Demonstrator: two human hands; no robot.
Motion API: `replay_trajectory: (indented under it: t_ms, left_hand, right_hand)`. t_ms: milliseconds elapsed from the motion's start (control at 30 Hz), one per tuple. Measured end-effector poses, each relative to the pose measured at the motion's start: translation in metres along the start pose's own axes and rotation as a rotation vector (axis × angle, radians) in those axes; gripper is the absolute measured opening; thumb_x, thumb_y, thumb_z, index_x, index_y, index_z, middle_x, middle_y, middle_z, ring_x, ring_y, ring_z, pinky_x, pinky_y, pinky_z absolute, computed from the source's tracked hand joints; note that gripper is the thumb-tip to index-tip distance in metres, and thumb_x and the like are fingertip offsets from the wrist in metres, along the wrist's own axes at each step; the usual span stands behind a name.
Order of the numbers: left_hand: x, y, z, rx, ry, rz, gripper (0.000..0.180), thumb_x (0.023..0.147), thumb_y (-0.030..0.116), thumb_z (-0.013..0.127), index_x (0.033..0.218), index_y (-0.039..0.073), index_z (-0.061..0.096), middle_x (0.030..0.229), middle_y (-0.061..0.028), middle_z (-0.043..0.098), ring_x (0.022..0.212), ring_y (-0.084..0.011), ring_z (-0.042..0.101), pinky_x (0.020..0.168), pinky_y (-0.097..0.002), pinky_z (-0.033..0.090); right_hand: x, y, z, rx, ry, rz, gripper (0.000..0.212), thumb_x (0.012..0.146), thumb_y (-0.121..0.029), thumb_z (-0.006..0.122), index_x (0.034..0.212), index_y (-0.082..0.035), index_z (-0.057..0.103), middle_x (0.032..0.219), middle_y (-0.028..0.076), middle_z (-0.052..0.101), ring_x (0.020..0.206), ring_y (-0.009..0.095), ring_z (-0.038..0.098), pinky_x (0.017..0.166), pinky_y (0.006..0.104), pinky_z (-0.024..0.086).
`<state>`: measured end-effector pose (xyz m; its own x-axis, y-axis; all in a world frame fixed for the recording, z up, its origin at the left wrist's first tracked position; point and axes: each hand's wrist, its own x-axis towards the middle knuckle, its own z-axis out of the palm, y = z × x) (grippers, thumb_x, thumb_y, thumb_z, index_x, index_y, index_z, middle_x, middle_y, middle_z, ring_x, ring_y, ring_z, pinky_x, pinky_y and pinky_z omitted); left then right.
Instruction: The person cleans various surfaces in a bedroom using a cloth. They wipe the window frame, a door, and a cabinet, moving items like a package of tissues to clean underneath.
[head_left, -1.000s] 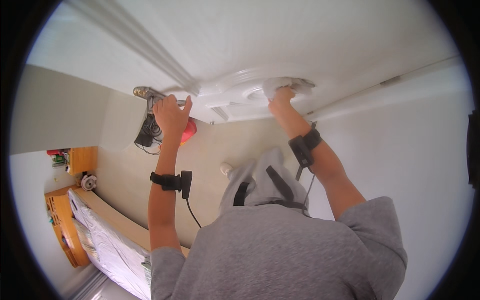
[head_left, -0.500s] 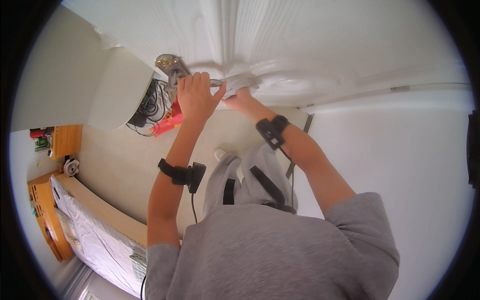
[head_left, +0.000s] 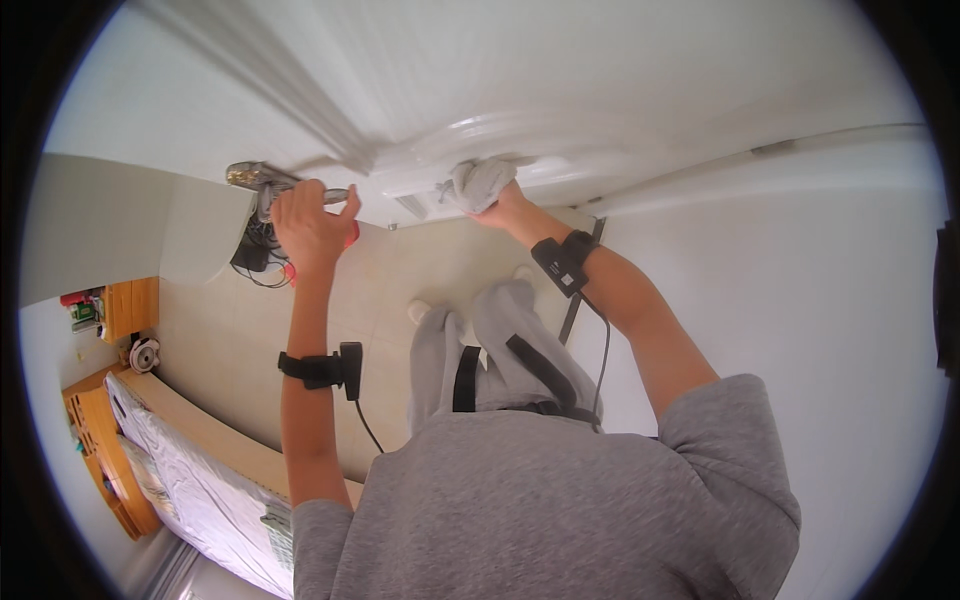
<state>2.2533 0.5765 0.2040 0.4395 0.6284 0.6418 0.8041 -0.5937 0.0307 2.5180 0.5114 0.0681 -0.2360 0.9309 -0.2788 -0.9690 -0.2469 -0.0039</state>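
A bed (head_left: pixel 205 460) and wooden headboard (head_left: pixel 100 437) show a home bedroom.

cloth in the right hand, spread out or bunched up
Bunched up: the cloth shows as a crumpled wad in the right hand, not a flat sheet.

Beige floor (head_left: pixel 375 285) spreads right of a bed (head_left: pixel 195 445) and wooden cabinet (head_left: pixel 132 305).
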Motion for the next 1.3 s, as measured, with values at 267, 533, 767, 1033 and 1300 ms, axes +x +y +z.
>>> replay_trajectory:
  t_ms: [267, 533, 767, 1033, 1300]
  left_hand:
    - [0.002, -0.001, -0.004, 0.063, 0.041, -0.023, 0.028, 0.068, 0.027, 0.074, 0.068, 0.01, 0.052, 0.063, -0.0017, 0.05, 0.066, -0.0236, 0.05, 0.073, -0.0363, 0.04]
    - [0.003, 0.004, -0.003, 0.122, 0.117, -0.084, 0.028, 0.069, 0.025, 0.073, 0.065, 0.009, 0.05, 0.064, -0.0034, 0.05, 0.067, -0.0251, 0.05, 0.073, -0.0381, 0.04]
    - [-0.001, 0.001, -0.003, 0.094, 0.125, -0.165, 0.029, 0.07, 0.025, 0.073, 0.066, 0.008, 0.05, 0.066, -0.004, 0.051, 0.07, -0.0252, 0.049, 0.079, -0.0379, 0.04]
    - [-0.007, -0.004, 0.005, 0.014, 0.119, -0.19, 0.034, 0.069, 0.029, 0.072, 0.063, 0.009, 0.046, 0.066, -0.0062, 0.048, 0.073, -0.0274, 0.049, 0.075, -0.0391, 0.039]
    - [-0.007, -0.01, -0.002, -0.094, 0.036, -0.153, 0.037, 0.069, 0.036, 0.072, 0.069, 0.006, 0.05, 0.067, -0.0078, 0.048, 0.072, -0.0274, 0.049, 0.075, -0.0375, 0.039]
  right_hand:
    - [-0.062, -0.068, -0.01, -0.443, -0.072, -0.205, 0.019, 0.072, -0.014, 0.059, 0.06, -0.007, 0.045, 0.07, 0.005, 0.048, 0.064, 0.022, 0.045, 0.07, 0.0358, 0.038]
    - [-0.107, -0.062, 0.066, -0.364, -0.265, -0.012, 0.022, 0.077, -0.011, 0.056, 0.061, -0.007, 0.041, 0.068, 0.004, 0.04, 0.071, 0.018, 0.04, 0.075, 0.0301, 0.035]
    - [-0.048, -0.011, 0.069, -0.569, -0.573, 0.138, 0.023, 0.079, -0.012, 0.057, 0.062, -0.007, 0.042, 0.068, 0.003, 0.038, 0.07, 0.018, 0.038, 0.077, 0.026, 0.036]
    - [0.01, 0.011, -0.047, -0.321, 0.045, 0.157, 0.034, 0.088, -0.009, 0.042, 0.054, -0.006, 0.041, 0.053, 0.006, 0.035, 0.044, 0.018, 0.032, 0.069, 0.0295, 0.044]
    - [-0.055, -0.107, -0.102, -0.816, 0.529, -0.465, 0.025, 0.093, -0.029, 0.044, 0.095, -0.01, 0.059, 0.097, 0.008, 0.062, 0.091, 0.024, 0.059, 0.084, 0.0401, 0.05]
